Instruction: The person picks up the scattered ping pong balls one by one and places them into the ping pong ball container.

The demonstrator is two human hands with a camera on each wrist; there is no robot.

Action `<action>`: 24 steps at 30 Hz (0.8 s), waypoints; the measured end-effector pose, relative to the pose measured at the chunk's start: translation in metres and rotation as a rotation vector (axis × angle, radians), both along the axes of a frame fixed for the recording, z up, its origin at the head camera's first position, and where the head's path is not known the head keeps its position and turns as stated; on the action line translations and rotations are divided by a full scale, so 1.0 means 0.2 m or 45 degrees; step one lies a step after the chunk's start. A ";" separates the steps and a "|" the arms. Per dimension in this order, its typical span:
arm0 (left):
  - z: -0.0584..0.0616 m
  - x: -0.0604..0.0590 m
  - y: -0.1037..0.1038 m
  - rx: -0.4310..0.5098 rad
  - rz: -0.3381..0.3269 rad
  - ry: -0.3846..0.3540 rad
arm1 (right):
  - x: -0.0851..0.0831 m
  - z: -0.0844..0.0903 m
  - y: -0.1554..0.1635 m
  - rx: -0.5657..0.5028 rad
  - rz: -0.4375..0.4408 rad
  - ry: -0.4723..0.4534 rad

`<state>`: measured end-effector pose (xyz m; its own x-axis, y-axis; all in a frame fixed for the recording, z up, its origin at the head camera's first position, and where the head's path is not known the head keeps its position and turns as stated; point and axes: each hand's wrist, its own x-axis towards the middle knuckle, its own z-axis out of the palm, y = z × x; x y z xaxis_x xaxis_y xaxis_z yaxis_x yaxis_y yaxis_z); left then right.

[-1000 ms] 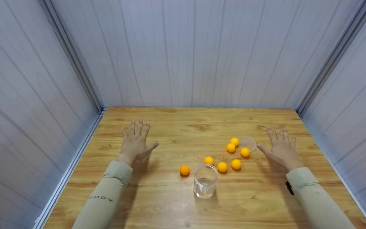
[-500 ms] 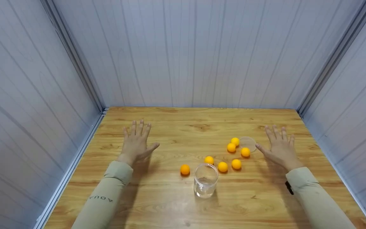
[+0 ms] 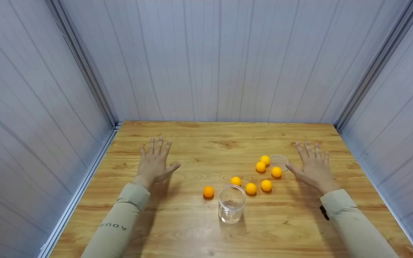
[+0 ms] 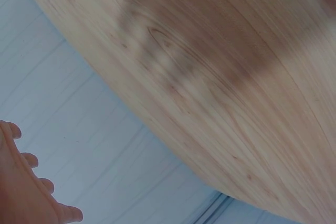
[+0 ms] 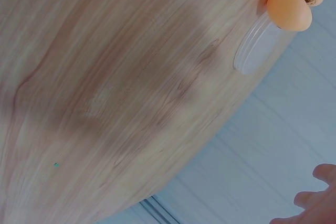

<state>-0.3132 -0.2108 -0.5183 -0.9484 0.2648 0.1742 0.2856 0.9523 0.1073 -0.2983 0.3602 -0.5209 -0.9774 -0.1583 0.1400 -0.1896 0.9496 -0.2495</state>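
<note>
My left hand (image 3: pixel 154 165) is held over the left part of the table with its fingers spread, holding nothing. On the other side my right hand (image 3: pixel 313 170), likewise spread and holding nothing, has its thumb tip overlapping the edge of a clear round lid (image 3: pixel 279 162). Several orange ping-pong balls (image 3: pixel 266 185) lie scattered between the hands, some right beside the lid. Nearer to me stands a clear cylindrical jar (image 3: pixel 231 208), upright and open at the top. The right wrist view shows the lid (image 5: pixel 257 48) flat on the wood, with two ping-pong balls (image 5: pixel 289 10) close by.
The wooden table (image 3: pixel 192 143) is enclosed by a pale panelled back wall (image 3: pixel 206 64) and side walls, with metal strips in the corners. A single ping-pong ball (image 3: pixel 208 192) sits left of the jar, apart from the others.
My right hand has drifted slightly left, its thumb now overlapping the lid's edge. My left hand is almost unmoved; the balls, jar and lid stay in place.
</note>
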 end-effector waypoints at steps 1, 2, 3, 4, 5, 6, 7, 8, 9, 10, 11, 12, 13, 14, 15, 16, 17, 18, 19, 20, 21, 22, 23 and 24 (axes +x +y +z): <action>0.00 0.00 0.00 -0.004 0.002 -0.001 | 0.00 0.00 0.00 0.002 0.003 0.003; 0.00 0.00 0.00 -0.002 0.001 -0.001 | 0.00 -0.01 -0.01 0.004 0.005 0.005; -0.01 0.01 0.00 -0.001 -0.002 -0.004 | 0.01 -0.01 -0.01 0.007 0.007 0.008; -0.01 0.01 0.01 -0.001 -0.004 -0.016 | 0.01 -0.01 -0.01 0.010 0.009 0.011; -0.01 0.01 0.01 -0.001 -0.005 -0.028 | 0.01 -0.02 -0.01 0.012 0.011 0.015; -0.02 0.01 0.01 -0.003 -0.008 -0.031 | 0.01 -0.02 -0.01 0.013 0.013 0.019; -0.02 0.01 0.01 -0.006 -0.005 -0.045 | 0.02 -0.02 -0.01 0.013 0.015 0.022; -0.02 0.02 0.01 -0.005 -0.004 -0.052 | 0.02 -0.02 -0.02 0.015 0.017 0.023; -0.02 0.02 0.02 -0.009 -0.002 -0.056 | 0.02 -0.02 -0.02 0.011 0.017 0.024; -0.02 0.02 0.02 -0.015 0.002 -0.057 | 0.02 -0.02 -0.02 0.009 0.017 0.025; -0.03 0.02 0.02 -0.014 0.003 -0.052 | 0.02 -0.02 -0.02 0.007 0.017 0.025; -0.03 0.02 0.02 -0.010 0.003 -0.045 | 0.02 -0.01 -0.02 0.005 0.017 0.025; -0.02 0.02 0.02 -0.008 0.003 -0.043 | 0.02 -0.01 -0.03 0.004 0.016 0.025; -0.03 0.02 0.02 -0.004 0.000 -0.039 | 0.02 -0.01 -0.03 0.004 0.015 0.027; -0.03 0.01 0.02 0.002 -0.006 -0.034 | 0.02 -0.01 -0.03 0.003 0.014 0.027; -0.03 0.01 0.02 0.011 -0.010 -0.032 | 0.02 -0.01 -0.03 0.008 0.013 0.028; -0.03 0.01 0.02 0.018 -0.013 -0.035 | 0.03 -0.01 -0.03 0.007 0.013 0.028; -0.04 0.01 0.02 0.023 -0.016 -0.042 | 0.03 -0.01 -0.03 0.007 0.012 0.026; -0.04 0.01 0.02 0.028 -0.017 -0.049 | 0.03 -0.02 -0.03 0.006 0.014 0.024; -0.04 0.02 0.02 0.032 -0.018 -0.057 | 0.03 -0.02 -0.03 0.006 0.014 0.022; -0.05 0.02 0.02 0.041 -0.020 -0.059 | 0.03 -0.02 -0.03 0.007 0.014 0.019; -0.05 0.02 0.02 0.033 -0.016 -0.066 | 0.03 -0.02 -0.03 0.006 0.014 0.016; -0.06 0.02 0.02 0.028 -0.011 -0.078 | 0.04 -0.03 -0.04 0.005 0.015 0.013; -0.06 0.02 0.02 0.031 -0.011 -0.077 | 0.04 -0.03 -0.04 0.006 0.015 0.011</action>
<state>-0.3084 -0.2072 -0.5301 -0.9552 0.2692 0.1229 0.2858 0.9469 0.1474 -0.2911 0.3530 -0.5267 -0.9743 -0.1702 0.1474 -0.2025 0.9485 -0.2437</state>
